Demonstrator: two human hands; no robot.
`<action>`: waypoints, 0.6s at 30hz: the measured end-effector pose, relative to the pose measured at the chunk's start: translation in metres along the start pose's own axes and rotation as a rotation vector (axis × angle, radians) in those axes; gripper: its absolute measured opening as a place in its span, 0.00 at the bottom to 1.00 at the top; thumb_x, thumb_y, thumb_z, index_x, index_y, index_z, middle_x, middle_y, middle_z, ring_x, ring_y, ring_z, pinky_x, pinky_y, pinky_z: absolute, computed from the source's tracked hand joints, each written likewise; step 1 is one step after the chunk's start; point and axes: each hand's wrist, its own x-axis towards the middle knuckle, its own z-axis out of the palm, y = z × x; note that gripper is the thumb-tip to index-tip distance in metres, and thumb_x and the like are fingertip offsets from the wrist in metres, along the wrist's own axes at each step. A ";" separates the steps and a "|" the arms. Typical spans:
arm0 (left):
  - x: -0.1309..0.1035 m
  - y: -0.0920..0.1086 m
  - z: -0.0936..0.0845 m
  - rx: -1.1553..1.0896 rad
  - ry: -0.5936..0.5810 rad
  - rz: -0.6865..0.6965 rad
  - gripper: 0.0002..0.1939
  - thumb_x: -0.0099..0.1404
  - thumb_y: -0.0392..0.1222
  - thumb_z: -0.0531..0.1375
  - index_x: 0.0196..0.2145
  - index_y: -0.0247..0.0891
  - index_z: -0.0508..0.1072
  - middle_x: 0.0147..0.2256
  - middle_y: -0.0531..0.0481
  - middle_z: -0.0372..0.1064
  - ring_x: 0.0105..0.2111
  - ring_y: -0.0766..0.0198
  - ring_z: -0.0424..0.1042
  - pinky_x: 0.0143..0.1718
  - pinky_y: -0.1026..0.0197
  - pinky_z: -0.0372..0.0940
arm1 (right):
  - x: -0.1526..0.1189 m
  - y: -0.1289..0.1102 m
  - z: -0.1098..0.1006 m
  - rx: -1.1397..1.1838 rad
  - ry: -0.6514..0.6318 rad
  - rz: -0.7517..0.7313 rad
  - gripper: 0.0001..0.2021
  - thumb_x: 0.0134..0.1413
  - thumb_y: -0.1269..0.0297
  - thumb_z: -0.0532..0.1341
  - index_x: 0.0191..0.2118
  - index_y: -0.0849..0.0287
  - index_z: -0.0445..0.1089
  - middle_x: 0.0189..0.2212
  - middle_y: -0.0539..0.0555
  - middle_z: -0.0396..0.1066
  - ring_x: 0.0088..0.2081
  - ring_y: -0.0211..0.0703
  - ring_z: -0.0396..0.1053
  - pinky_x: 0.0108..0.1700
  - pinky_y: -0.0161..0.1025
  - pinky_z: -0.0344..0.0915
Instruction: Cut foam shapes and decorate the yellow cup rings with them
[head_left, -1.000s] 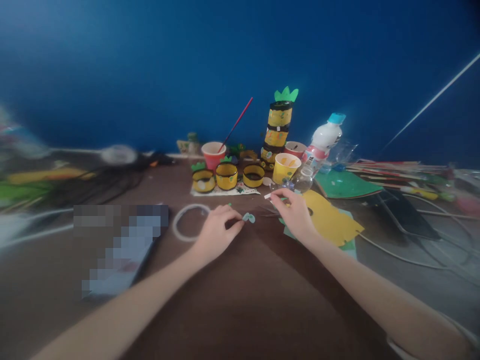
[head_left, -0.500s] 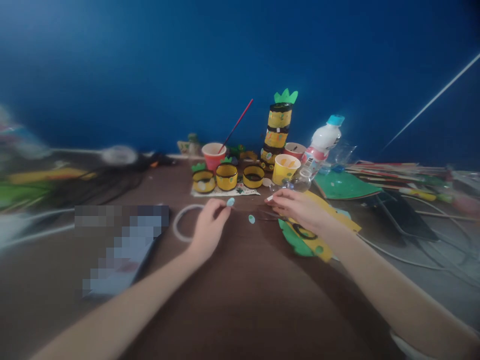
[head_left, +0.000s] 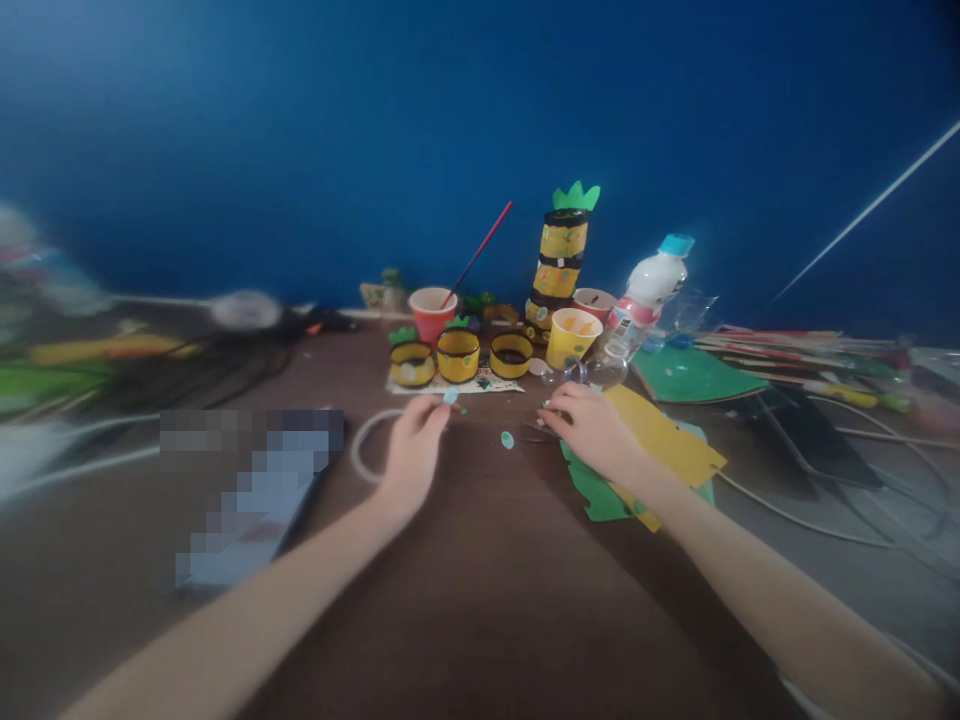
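Left hand [head_left: 412, 450]: thumb and finger pinched together on a pale oval [head_left: 451, 396], near the front of the printed strip [head_left: 495, 387]. The oval sticks out past the fingertips, so most of its face shows

Right hand [head_left: 592, 432]: fingertips bunched close together, low over the table [head_left: 480, 590]. A small pale scrap [head_left: 541, 421] is right at the tips, can't tell if it's clamped or just lying under them

Second oval [head_left: 508, 440], pale with a green middle, lies flat on the table between the hands, apart from both

Around: clear ring [head_left: 361, 447] just beside the left hand, partly behind it. Yellow sheet [head_left: 664, 435] and green sheet [head_left: 596, 490] overlap under the right wrist. Three yellow-and-black bands [head_left: 458, 358] stand in a row on the strip, well clear of the right fingers. Yellow cup [head_left: 574, 345] sits behind the right hand, tall yellow tower [head_left: 561, 270] behind that

Step in hand, my read: handling small cut pieces, one oval gripped, the other loose. From this pose the next move calls for a light fingertip pinch and a steady wrist; the pieces look thin, so too much squeeze could probably bend them
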 end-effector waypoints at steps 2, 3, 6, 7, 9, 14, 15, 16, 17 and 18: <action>0.000 0.000 0.000 0.005 -0.001 -0.006 0.09 0.57 0.44 0.53 0.27 0.38 0.69 0.30 0.51 0.66 0.31 0.65 0.62 0.35 0.63 0.57 | 0.000 -0.004 -0.002 -0.007 0.015 0.006 0.11 0.54 0.67 0.53 0.24 0.60 0.68 0.28 0.55 0.65 0.33 0.44 0.63 0.37 0.42 0.61; 0.000 0.001 0.000 0.006 0.000 -0.006 0.09 0.57 0.44 0.53 0.27 0.38 0.69 0.30 0.51 0.66 0.31 0.65 0.62 0.35 0.63 0.57 | 0.000 -0.007 -0.003 -0.003 0.026 0.006 0.10 0.54 0.69 0.52 0.27 0.60 0.69 0.30 0.55 0.65 0.34 0.44 0.63 0.38 0.43 0.61; 0.000 0.001 -0.001 -0.003 0.011 -0.012 0.10 0.56 0.45 0.53 0.27 0.38 0.70 0.31 0.51 0.67 0.30 0.65 0.62 0.35 0.63 0.57 | 0.001 -0.017 -0.003 0.042 0.016 -0.058 0.14 0.53 0.74 0.49 0.42 0.59 0.68 0.36 0.56 0.66 0.39 0.45 0.63 0.43 0.44 0.61; 0.000 0.001 -0.001 -0.011 0.015 -0.019 0.10 0.56 0.45 0.53 0.28 0.38 0.70 0.31 0.51 0.67 0.30 0.65 0.63 0.35 0.64 0.57 | 0.003 -0.021 -0.001 0.056 -0.013 -0.099 0.17 0.53 0.75 0.49 0.46 0.59 0.66 0.36 0.56 0.66 0.40 0.45 0.63 0.44 0.44 0.61; 0.000 0.001 -0.001 -0.021 0.019 -0.033 0.10 0.56 0.45 0.53 0.29 0.38 0.70 0.31 0.51 0.67 0.29 0.66 0.62 0.34 0.64 0.57 | 0.009 -0.031 0.004 0.055 -0.094 -0.181 0.20 0.53 0.75 0.48 0.51 0.57 0.64 0.36 0.56 0.66 0.40 0.45 0.62 0.43 0.44 0.61; 0.000 0.001 0.000 -0.048 0.017 -0.037 0.08 0.57 0.43 0.53 0.28 0.37 0.68 0.29 0.51 0.65 0.29 0.66 0.62 0.34 0.64 0.58 | 0.025 -0.056 0.019 -0.050 -0.197 -0.270 0.21 0.54 0.69 0.50 0.54 0.54 0.61 0.38 0.56 0.65 0.40 0.46 0.60 0.41 0.44 0.59; 0.000 0.001 0.000 -0.055 0.013 -0.037 0.08 0.57 0.43 0.53 0.28 0.37 0.68 0.29 0.51 0.65 0.29 0.66 0.62 0.34 0.64 0.58 | 0.027 -0.060 0.021 -0.072 -0.193 -0.277 0.20 0.54 0.69 0.51 0.53 0.53 0.62 0.37 0.56 0.65 0.40 0.46 0.59 0.41 0.45 0.58; 0.000 0.002 0.000 -0.059 0.010 -0.037 0.08 0.57 0.42 0.52 0.28 0.37 0.68 0.29 0.51 0.65 0.30 0.66 0.62 0.35 0.64 0.58 | 0.027 -0.062 0.023 -0.092 -0.185 -0.281 0.19 0.54 0.68 0.51 0.52 0.53 0.64 0.37 0.56 0.64 0.40 0.46 0.59 0.41 0.45 0.58; -0.001 0.002 0.000 -0.060 0.008 -0.036 0.07 0.57 0.42 0.52 0.28 0.37 0.67 0.29 0.51 0.65 0.30 0.66 0.63 0.35 0.64 0.58 | 0.027 -0.063 0.025 -0.105 -0.177 -0.282 0.19 0.54 0.68 0.51 0.51 0.53 0.65 0.36 0.57 0.64 0.39 0.46 0.59 0.41 0.45 0.58; -0.001 0.002 0.000 -0.059 0.005 -0.034 0.07 0.57 0.41 0.52 0.28 0.37 0.67 0.29 0.51 0.65 0.31 0.66 0.63 0.35 0.64 0.58 | 0.026 -0.063 0.027 -0.108 -0.168 -0.278 0.18 0.54 0.68 0.51 0.51 0.53 0.66 0.36 0.57 0.64 0.39 0.46 0.58 0.41 0.45 0.57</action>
